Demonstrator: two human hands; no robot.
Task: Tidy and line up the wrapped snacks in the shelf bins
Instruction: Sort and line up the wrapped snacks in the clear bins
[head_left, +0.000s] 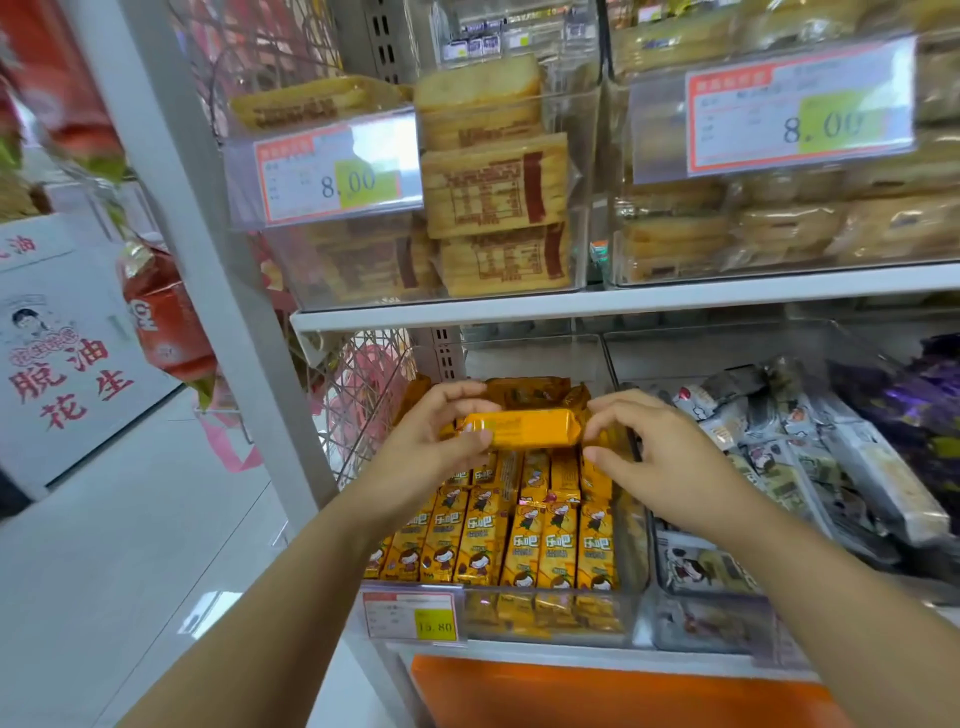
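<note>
One snack bar (524, 428), ends pinched by left hand (441, 441) and right hand (641, 457) above the bin (631, 613); next I'd guess turn it, slot into rows (519, 545).

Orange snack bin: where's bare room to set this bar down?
No bare floor shows: the front rows are packed tight, and grey packets beside are heaped. Only room: above the loose packets at the back, under the white shelf.
</note>
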